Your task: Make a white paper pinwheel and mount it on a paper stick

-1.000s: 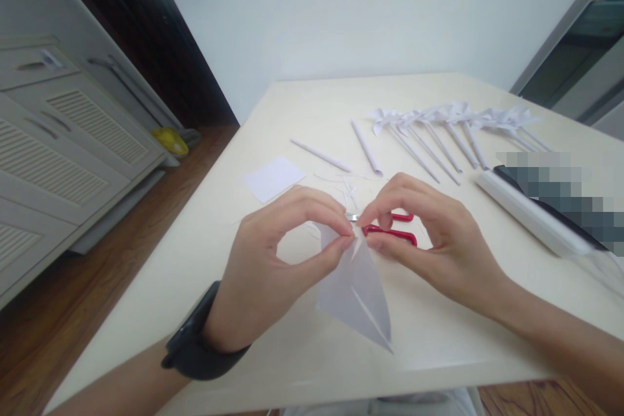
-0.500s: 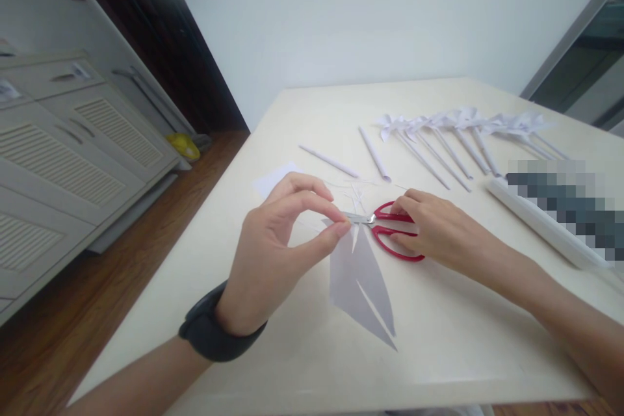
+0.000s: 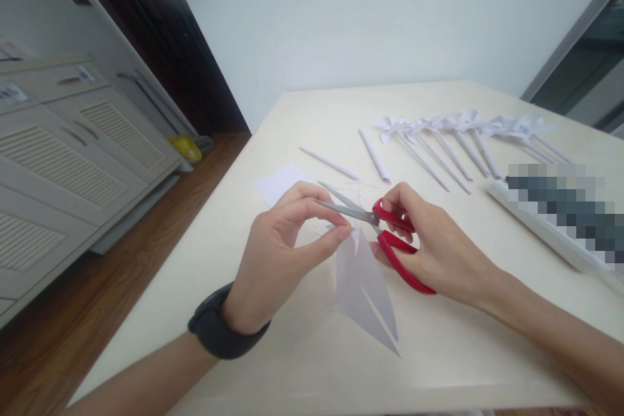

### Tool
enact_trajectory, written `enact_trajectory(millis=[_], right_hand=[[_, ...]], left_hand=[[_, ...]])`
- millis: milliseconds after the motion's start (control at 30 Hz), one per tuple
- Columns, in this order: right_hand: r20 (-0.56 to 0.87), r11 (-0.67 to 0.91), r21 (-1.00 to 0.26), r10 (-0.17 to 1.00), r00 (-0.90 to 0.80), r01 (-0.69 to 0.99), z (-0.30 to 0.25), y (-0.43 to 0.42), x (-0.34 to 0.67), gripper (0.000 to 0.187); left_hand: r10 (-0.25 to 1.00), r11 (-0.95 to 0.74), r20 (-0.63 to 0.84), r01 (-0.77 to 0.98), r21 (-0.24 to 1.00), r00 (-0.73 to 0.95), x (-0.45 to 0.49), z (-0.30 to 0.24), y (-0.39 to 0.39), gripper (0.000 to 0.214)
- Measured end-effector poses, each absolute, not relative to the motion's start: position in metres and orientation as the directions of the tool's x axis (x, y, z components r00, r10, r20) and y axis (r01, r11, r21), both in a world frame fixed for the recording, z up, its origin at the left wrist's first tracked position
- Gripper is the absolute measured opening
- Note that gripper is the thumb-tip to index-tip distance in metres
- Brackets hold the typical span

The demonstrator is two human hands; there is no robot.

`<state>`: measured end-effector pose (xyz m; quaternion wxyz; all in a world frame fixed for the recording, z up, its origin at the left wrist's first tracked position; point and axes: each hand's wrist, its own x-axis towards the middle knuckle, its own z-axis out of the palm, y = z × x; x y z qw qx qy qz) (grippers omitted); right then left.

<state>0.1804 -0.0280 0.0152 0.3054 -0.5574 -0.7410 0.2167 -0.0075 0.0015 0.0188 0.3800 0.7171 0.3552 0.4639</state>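
Observation:
My left hand (image 3: 297,240), with a black band on its wrist, pinches the upper end of a white paper piece (image 3: 358,279) between thumb and forefinger. The paper hangs toward me, with a slit running up from its lower tip. My right hand (image 3: 424,234) has its fingers through the red handles of a pair of scissors (image 3: 363,213). The blades are apart and point left, lying across just above my left fingertips. Exactly what the pinching fingertips cover is hidden.
Two rolled paper sticks (image 3: 373,156) lie beyond my hands, and a white paper sheet (image 3: 280,183) lies at left. Several paper pinwheels (image 3: 458,127) on sticks rest at the back right. A white box (image 3: 536,224), partly blurred, lies on the right of the table (image 3: 341,383).
The scissors have been lifted and their blades spread apart, moving left over my left fingertips. My right hand has turned with them. My left hand still pinches the paper.

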Motion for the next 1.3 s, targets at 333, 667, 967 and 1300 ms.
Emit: enact_trajectory(millis=[333, 667, 967, 1300], right_hand=[[0.248, 0.322, -0.653, 0.946, -0.208, 0.685, 0.013, -0.0313, 0.1753, 0.029], [0.259, 0.313, -0.627, 0.948, -0.187, 0.713, 0.0106, -0.034, 0.1773, 0.034], [0.276, 0.304, -0.588, 0.946, -0.168, 0.749, 0.0101, -0.0312, 0.1761, 0.031], [0.347, 0.293, -0.434, 0.927, -0.142, 0.852, 0.0099, -0.0319, 0.1724, 0.031]], left_hand=[[0.861, -0.452, 0.376, 0.177, 0.874, 0.342, -0.0119, 0.0213, 0.0023, 0.006], [0.867, -0.438, 0.37, 0.155, 0.886, 0.334, -0.0131, 0.0198, 0.0024, 0.01], [0.869, -0.429, 0.359, 0.155, 0.89, 0.341, -0.0111, 0.0186, 0.0013, 0.015], [0.886, -0.391, 0.349, 0.089, 0.916, 0.306, -0.0069, 0.0176, -0.0013, 0.008]])
